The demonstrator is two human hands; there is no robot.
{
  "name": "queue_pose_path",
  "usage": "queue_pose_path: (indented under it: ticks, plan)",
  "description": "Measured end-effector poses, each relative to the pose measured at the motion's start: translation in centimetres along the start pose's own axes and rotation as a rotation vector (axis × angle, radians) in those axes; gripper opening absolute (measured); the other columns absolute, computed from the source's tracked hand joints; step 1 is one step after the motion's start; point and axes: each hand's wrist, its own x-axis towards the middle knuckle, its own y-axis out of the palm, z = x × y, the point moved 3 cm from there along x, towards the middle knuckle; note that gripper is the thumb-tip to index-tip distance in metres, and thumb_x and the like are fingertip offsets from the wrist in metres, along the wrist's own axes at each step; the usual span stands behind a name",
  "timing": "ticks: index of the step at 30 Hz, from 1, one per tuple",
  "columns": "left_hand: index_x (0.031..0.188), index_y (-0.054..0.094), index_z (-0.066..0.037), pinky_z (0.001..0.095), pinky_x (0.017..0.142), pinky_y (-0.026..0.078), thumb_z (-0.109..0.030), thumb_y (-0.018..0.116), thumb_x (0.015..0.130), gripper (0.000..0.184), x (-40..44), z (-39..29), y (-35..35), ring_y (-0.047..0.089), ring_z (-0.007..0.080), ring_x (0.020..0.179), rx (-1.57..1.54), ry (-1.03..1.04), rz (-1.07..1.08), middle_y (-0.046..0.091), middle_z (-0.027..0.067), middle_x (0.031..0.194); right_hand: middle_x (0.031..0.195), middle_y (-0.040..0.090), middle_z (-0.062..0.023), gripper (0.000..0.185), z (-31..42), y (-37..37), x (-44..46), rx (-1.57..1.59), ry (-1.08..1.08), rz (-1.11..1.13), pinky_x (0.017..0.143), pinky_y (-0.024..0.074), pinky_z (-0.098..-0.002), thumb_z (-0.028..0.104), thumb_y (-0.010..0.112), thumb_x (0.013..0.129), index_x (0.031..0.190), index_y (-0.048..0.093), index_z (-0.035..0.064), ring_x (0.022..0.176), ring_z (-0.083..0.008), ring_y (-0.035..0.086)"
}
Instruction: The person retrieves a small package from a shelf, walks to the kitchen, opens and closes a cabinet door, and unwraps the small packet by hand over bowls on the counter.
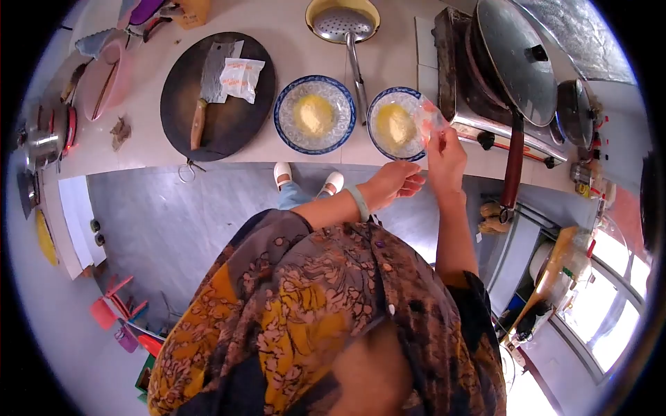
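My right hand (447,154) pinches a small clear plastic packet with orange-red print (431,118) over the rim of the right-hand bowl (375,142). In that blue-rimmed bowl, pale powder (401,129) lies heaped on yellow liquid (386,116). My left hand (392,186) is just below the same bowl, its fingers loosely bent and slightly apart, with nothing visible in them. To the left stands a matching patterned bowl (288,130), also with yellow liquid and a mound of pale powder (313,119).
A round dark board (239,135) carries a cleaver (210,87) and a white packet (243,78). Behind the bowls, a skimmer (345,26) rests in a yellow basin (319,7). On the right, a lidded pan (517,59) sits on the gas stove (472,128), its handle jutting past the edge.
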Motion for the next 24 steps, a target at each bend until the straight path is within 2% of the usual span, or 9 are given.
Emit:
queue_pose_path:
  ticks: [3,4,7,10,13,14,17,18,24]
  plan:
    - [0.106,0.056,-0.005,0.0284,0.072,0.047,-0.021,0.052,0.092,0.022,-1.6,-0.4,-1.7,0.058,0.0141,0.08,0.135,0.1,-0.049,0.063,0.0065,0.095,0.077,0.062,-0.0128,0.012,-1.0,2.0,0.6,-0.252,-0.249,0.029,0.062,0.0495,-0.0387,0.014,0.06,0.086,0.092,0.057,0.0044,0.068,-0.0298,0.063]
    - [0.108,0.056,-0.004,0.0285,0.071,0.047,-0.02,0.053,0.092,0.023,-1.7,-1.2,-2.3,0.059,0.0145,0.08,0.186,0.158,-0.066,0.063,0.007,0.095,0.08,0.062,-0.0124,0.01,-1.3,2.2,0.7,-0.252,-0.249,0.016,0.062,0.0497,-0.0401,0.013,0.059,0.085,0.091,0.058,0.0056,0.072,-0.0324,0.062]
    - [0.115,0.054,-0.004,0.0312,0.068,0.05,-0.012,0.057,0.087,0.029,-2.1,-5.4,-3.7,0.061,0.0175,0.079,0.8,0.566,-0.292,0.061,0.0097,0.104,0.087,0.063,-0.0136,0.013,-1.0,1.7,0.7,-0.241,-0.2,0.091,0.067,0.05,-0.042,0.018,0.053,0.089,0.093,0.058,0.0062,0.078,-0.0328,0.062]
    - [0.118,0.053,-0.007,0.0349,0.069,0.053,-0.006,0.06,0.081,0.038,-4.5,-10.6,-0.5,0.064,0.0238,0.079,1.208,0.964,-0.42,0.057,0.013,0.117,0.087,0.063,-0.0125,0.013,-0.8,1.4,0.6,-0.245,-0.306,0.072,0.067,0.0503,-0.0411,0.018,0.054,0.089,0.095,0.059,0.0075,0.078,-0.0315,0.062]
    - [0.119,0.053,-0.01,0.0376,0.071,0.053,-0.004,0.063,0.076,0.044,-4.0,-12.2,0.9,0.064,0.0299,0.078,1.597,1.167,-0.299,0.051,0.0144,0.126,0.087,0.063,-0.0111,0.012,0.4,1.1,0.4,-0.244,-0.381,0.09,0.066,0.0503,-0.0398,0.018,0.056,0.088,0.095,0.06,0.0084,0.078,-0.03,0.062]
    - [0.115,0.057,-0.011,0.0378,0.07,0.053,-0.011,0.061,0.079,0.036,-3.5,-12.2,0.9,0.064,0.0315,0.081,1.692,1.151,-0.29,0.056,0.0133,0.12,0.087,0.062,-0.0109,0.013,0.8,0.9,0.4,-0.244,-0.382,0.092,0.066,0.0503,-0.0394,0.018,0.057,0.087,0.096,0.06,0.0085,0.078,-0.0297,0.062]
    - [0.108,0.063,-0.013,0.0376,0.069,0.053,-0.018,0.057,0.083,0.026,-1.7,-12.8,0.6,0.064,0.0309,0.083,1.977,0.863,-0.24,0.063,0.0103,0.11,0.087,0.061,-0.0107,0.017,1.3,0.3,0.3,-0.204,-0.365,0.06,0.065,0.0502,-0.0385,0.019,0.062,0.085,0.098,0.061,0.0084,0.078,-0.0289,0.062]
    - [0.097,0.068,-0.013,0.0378,0.069,0.053,-0.022,0.054,0.084,0.021,-1.6,-13.0,0.6,0.064,0.0304,0.083,1.905,0.884,-0.294,0.067,0.0094,0.099,0.087,0.061,-0.0108,0.019,1.2,0.1,0.3,-0.159,-0.346,0.025,0.065,0.05,-0.0382,0.019,0.063,0.084,0.099,0.061,0.0081,0.078,-0.0288,0.062]
    - [0.089,0.071,-0.009,0.0363,0.068,0.052,-0.026,0.06,0.083,0.021,-0.9,-13.4,-1.0,0.064,0.031,0.074,1.634,0.848,-0.444,0.068,0.0116,0.083,0.087,0.06,-0.0105,0.026,-1.3,-1.3,-1.6,-0.041,-0.122,-0.07,0.065,0.0493,-0.0364,0.019,0.066,0.083,0.105,0.06,0.0063,0.077,-0.0276,0.061]
